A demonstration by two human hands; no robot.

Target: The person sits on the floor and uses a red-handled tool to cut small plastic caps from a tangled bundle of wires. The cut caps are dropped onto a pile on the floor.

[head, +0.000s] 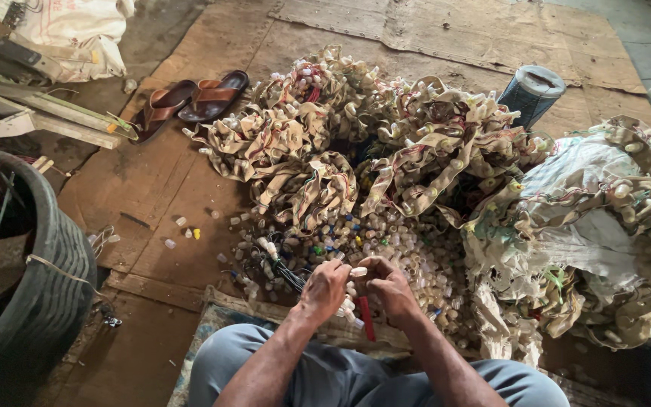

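Cardboard sheets (pixel 190 173) cover the floor. Heaped across them, a big tangle of beige strips (pixel 386 143) studded with small white caps and threaded with coloured wires; it runs from the centre to the right edge, part of it lying on a grey-white sack (pixel 589 203). Tyre (pixel 47 301), black, at left edge. White sack (pixel 77 30) top left, wooden slats (pixel 47 113) beside it. Blue canister (pixel 530 94) upright behind the heap. Brown sandals (pixel 190 102), a pair, lying left of the heap. Loose caps (pixel 386 241) piled just ahead of the knees, a few strays further left.

Left hand (pixel 324 290) and right hand (pixel 392 286) meet over the loose pile, fingers of both pinched on a short strip (pixel 354 290) of white caps held between them. Red tool (pixel 367 320) hangs just under the hands; which hand holds it, cannot tell.
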